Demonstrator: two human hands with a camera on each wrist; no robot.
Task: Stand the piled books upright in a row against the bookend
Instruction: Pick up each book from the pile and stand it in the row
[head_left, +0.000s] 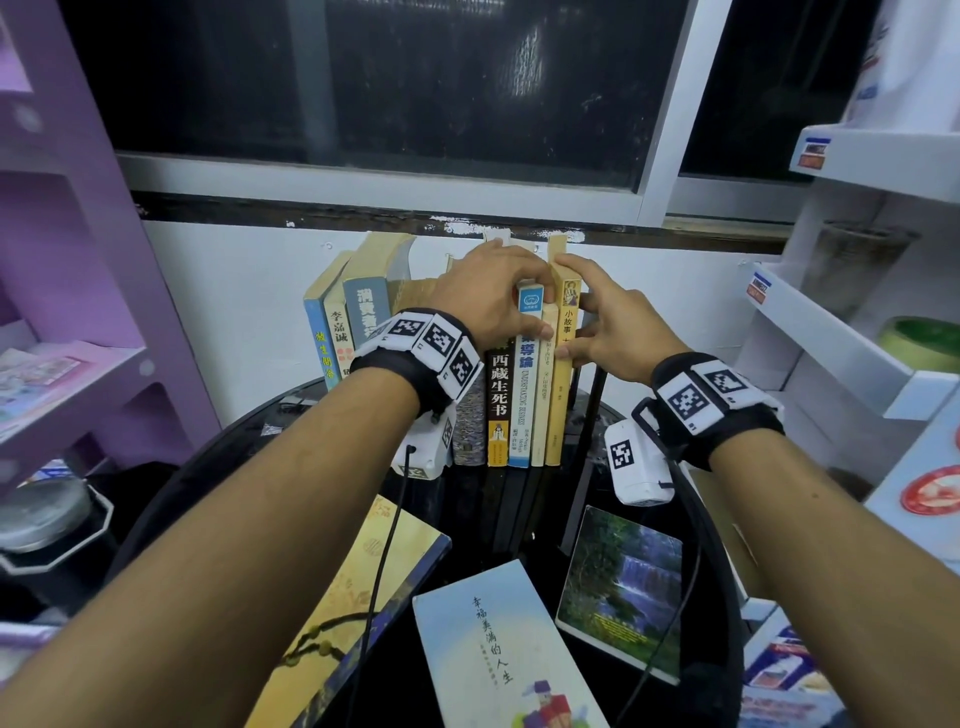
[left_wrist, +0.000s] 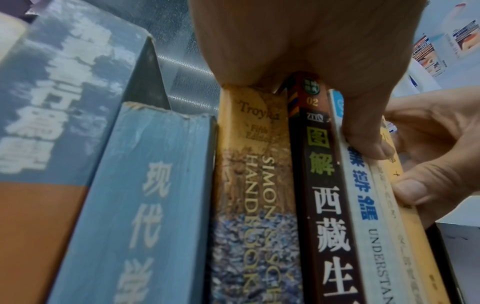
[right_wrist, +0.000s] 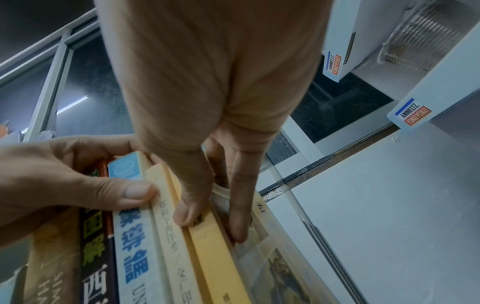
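A row of books stands upright at the back of the black round table (head_left: 260, 447). My left hand (head_left: 511, 291) grips the tops of the brown book (head_left: 498, 395) and the white-and-blue book (head_left: 522, 410), fingers over the top and thumb (left_wrist: 374, 148) on the spine. My right hand (head_left: 571, 312) pinches the yellow book (head_left: 558, 405) at the row's right end, with the thumb (right_wrist: 187, 214) on its spine and a finger (right_wrist: 239, 216) on its right cover. A thin black bookend (head_left: 597, 400) stands just right of that book. Three books lie flat at the front: a yellow-and-blue one (head_left: 363, 597), a pale blue one (head_left: 493, 649) and a waterfall cover (head_left: 623, 587).
Three blue and tan books (head_left: 332, 332) lean at the row's left end. A purple shelf unit (head_left: 78, 260) stands on the left and white display shelves (head_left: 831, 338) on the right. A white wall and dark window (head_left: 415, 93) are behind the row.
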